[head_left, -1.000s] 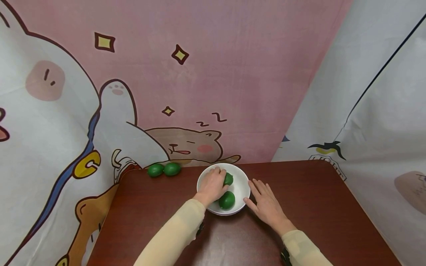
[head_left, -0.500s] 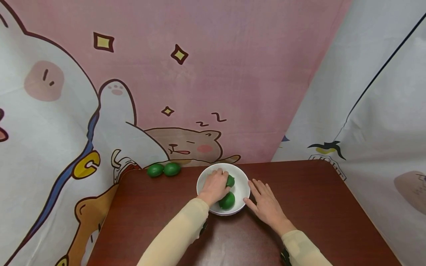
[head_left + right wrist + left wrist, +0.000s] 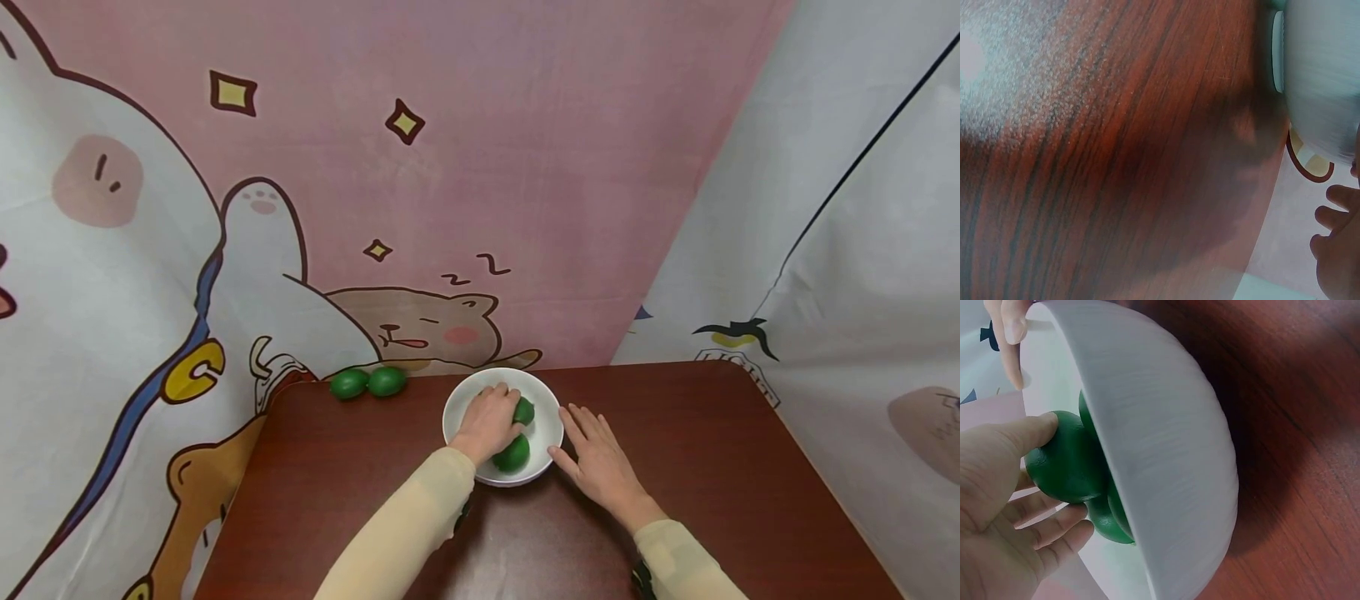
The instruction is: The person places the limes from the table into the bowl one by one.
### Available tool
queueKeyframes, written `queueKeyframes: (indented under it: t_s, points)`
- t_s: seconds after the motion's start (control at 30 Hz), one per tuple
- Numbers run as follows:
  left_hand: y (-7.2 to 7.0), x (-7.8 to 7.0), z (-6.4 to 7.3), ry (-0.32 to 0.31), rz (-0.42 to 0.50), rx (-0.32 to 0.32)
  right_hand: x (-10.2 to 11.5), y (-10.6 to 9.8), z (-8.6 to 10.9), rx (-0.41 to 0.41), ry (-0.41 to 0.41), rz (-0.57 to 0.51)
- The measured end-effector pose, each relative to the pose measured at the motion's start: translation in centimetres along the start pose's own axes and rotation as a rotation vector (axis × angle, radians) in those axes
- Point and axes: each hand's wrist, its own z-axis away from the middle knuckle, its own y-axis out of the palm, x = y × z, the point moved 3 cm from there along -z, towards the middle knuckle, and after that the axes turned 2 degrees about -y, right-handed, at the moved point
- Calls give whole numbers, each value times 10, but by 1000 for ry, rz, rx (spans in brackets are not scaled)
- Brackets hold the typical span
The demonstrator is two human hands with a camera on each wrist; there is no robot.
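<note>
A white bowl (image 3: 546,450) stands on the brown table and holds several smooth green limes. My left hand (image 3: 487,423) reaches over the bowl and grips one lime (image 3: 1066,459), thumb on one side and fingers on the other in the left wrist view. That lime is partly covered by the hand in the head view. Another lime (image 3: 512,452) lies in the bowl's near part, below the thumb. More limes lie behind the rim in the left wrist view, partly hidden. My right hand (image 3: 603,467) rests against the bowl's right side with its fingers extended.
Two more limes (image 3: 368,382) sit side by side at the table's back left edge. The table (image 3: 675,433) has a glossy wood-grain top. A printed cloth (image 3: 570,208) with cartoon animals hangs right behind the table.
My left hand has shifted slightly to the right inside the bowl, and the lime in it has moved along. The right hand, the bowl and the two limes at the back stay put.
</note>
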Motion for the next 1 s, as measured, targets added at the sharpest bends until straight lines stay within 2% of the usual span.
queueKeyframes:
  t_s: [0.43,0.57,0.83,1.0]
  points:
    - [8,-4,-4,11,-1,25,1,0,0,-46,-23,11]
    - [9,-5,-3,21,-9,27,1,0,0,-41,-23,12]
    - [10,-3,-4,34,-18,-10,1,0,0,-34,-21,7]
    - [9,0,-2,35,2,6,0,2,0,-27,-19,9]
